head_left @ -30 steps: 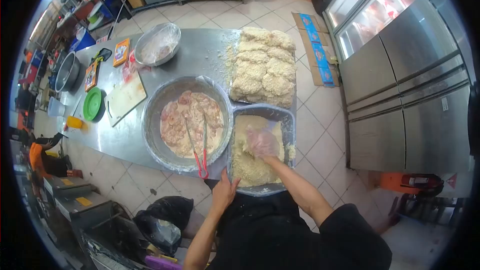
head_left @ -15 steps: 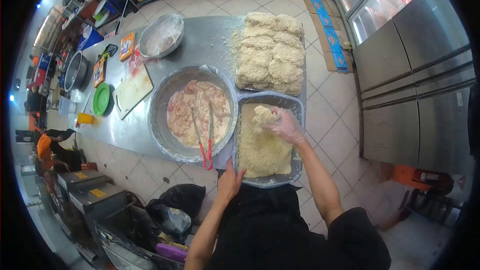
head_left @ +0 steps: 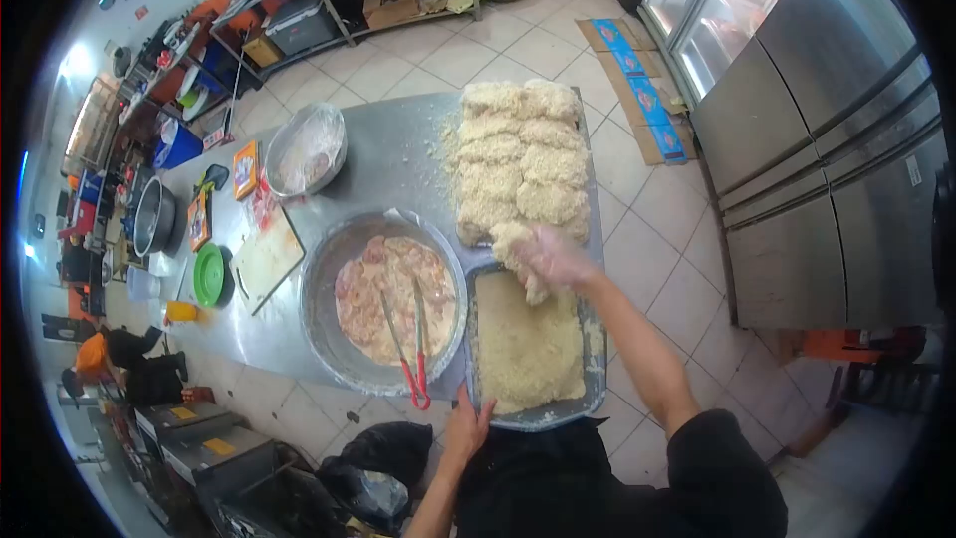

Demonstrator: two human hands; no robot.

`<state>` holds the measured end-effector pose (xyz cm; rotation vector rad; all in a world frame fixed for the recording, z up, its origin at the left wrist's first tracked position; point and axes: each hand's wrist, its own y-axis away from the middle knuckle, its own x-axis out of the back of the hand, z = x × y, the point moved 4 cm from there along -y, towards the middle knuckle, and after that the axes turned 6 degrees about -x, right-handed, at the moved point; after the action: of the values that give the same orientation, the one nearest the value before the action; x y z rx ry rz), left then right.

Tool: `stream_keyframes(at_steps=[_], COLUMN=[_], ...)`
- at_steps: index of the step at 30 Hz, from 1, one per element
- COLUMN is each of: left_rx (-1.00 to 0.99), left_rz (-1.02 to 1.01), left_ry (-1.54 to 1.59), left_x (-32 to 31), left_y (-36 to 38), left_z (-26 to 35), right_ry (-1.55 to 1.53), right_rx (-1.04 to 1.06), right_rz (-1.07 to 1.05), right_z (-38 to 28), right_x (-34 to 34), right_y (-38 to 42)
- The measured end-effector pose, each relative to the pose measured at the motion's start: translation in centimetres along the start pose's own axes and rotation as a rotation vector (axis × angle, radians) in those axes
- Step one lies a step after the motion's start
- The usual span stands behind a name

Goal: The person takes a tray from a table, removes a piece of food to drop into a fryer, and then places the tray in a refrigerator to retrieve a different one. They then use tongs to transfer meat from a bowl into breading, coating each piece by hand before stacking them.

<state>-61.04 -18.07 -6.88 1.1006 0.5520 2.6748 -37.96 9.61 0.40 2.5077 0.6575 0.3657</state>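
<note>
In my right hand (head_left: 558, 257), gloved in clear plastic and blurred by motion, is a crumb-coated piece of meat (head_left: 516, 247). The hand hovers over the far end of a grey tub (head_left: 595, 379) of pale breadcrumbs (head_left: 528, 344), close to the stacked breaded pieces (head_left: 523, 154). My left hand (head_left: 468, 426) grips the tub's near left corner, thumb and index finger on either side. Left of the tub stands a large metal bowl (head_left: 311, 324) of raw meat in batter (head_left: 373, 294). Red-handled tongs (head_left: 416, 369) lean in that bowl, their tips in the meat.
Farther left on the steel table (head_left: 383, 139) are a plastic-covered bowl (head_left: 309, 149), a cutting board (head_left: 267, 259), and a green dish (head_left: 209, 274). Steel refrigerators (head_left: 787, 239) line the right side. A person in orange (head_left: 92, 357) is at far left.
My right hand has carried the coated piece away from me, from above the crumbs toward the stacked pieces. The left hand stays at the tub's corner. The camera view has tilted upward.
</note>
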Motion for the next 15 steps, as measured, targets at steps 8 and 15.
stream_keyframes(at_steps=[8,15], left_rx=[0.058,0.096], left_rz=[-0.023,-0.078], left_ry=[0.003,0.003], left_x=[-0.1,0.1], left_y=[-0.1,-0.1], left_z=[-0.3,0.0], right_ry=[1.202,1.182], right_rx=[0.123,0.164], right_rz=[0.056,0.417], right_z=[-13.0,-14.5], right_x=[15.2,16.6], right_y=[-11.6,-13.3])
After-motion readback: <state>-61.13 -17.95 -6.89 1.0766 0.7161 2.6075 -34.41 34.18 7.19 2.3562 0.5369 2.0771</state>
